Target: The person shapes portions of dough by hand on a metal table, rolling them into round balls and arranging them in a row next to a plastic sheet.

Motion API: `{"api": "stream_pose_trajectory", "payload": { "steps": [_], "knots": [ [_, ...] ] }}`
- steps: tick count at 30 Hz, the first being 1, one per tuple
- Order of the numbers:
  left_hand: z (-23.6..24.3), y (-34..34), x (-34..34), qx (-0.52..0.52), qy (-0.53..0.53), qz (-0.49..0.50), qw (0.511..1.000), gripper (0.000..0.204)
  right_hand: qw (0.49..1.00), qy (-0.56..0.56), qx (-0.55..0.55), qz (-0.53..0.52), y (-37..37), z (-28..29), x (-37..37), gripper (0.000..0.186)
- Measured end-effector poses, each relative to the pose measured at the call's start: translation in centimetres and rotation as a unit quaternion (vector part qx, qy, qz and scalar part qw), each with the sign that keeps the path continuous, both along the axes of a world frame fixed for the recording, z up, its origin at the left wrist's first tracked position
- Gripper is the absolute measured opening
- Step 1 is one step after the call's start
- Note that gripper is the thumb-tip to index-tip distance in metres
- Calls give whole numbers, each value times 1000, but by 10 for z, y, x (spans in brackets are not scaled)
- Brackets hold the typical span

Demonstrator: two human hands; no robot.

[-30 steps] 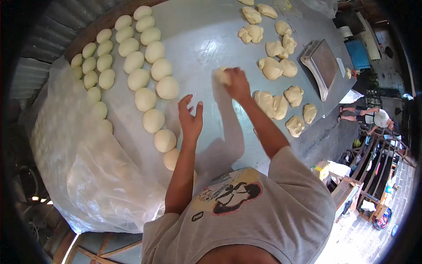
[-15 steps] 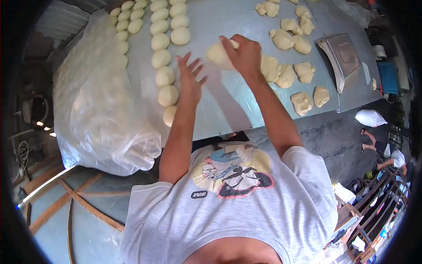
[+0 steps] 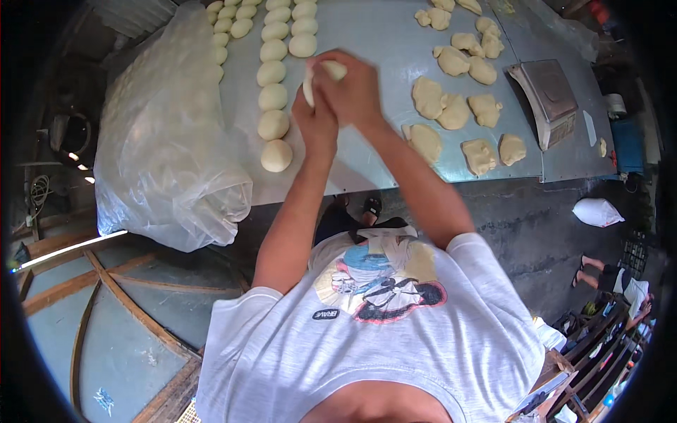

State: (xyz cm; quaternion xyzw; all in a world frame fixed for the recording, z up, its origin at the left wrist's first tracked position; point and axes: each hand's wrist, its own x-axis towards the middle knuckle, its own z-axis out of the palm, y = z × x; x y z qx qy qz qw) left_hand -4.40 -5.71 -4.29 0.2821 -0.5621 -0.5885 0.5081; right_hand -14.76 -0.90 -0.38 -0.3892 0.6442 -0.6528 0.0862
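Note:
A piece of pale dough [image 3: 333, 70] is held between my two hands above the metal table [image 3: 384, 32]. My right hand [image 3: 355, 90] wraps over it from the right, fingers curled. From below and the left, my left hand [image 3: 315, 121] closes on the same piece; its fingers are partly hidden behind the right hand. Just left of them runs a row of smooth round dough balls [image 3: 272, 96], the nearest ball [image 3: 276, 156] close to the table's front edge. To the right lie several rough, uneven dough pieces [image 3: 453, 113], with one [image 3: 424, 143] nearest my right forearm.
Clear plastic sheeting [image 3: 169, 166] covers more dough balls on the left. A weighing scale [image 3: 549, 95] stands on the table's right side. Beyond the front edge, a white sack [image 3: 597, 212] lies on the floor, and another person [image 3: 630, 287] is at the far right.
My left hand was open and apart; it has closed on the dough with my right hand. The dough has been lifted and moved left. The whole view has shifted slightly.

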Motion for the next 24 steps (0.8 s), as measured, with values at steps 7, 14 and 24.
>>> {"api": "stream_pose_trajectory", "payload": {
  "steps": [7, 14, 24],
  "knots": [
    [-73, 39, 63, 482, -48, 42, 874, 54, 834, 201, 514, 3, 77, -113, 25, 39],
    [-28, 21, 31, 239, 17, 105, 965, 31, 927, -338, 154, 51, 24, -79, 43, 49],
    [-80, 36, 70, 409, -164, 4, 897, 46, 798, 247, 550, 11, 84, -100, 20, 42]
  ]
}}
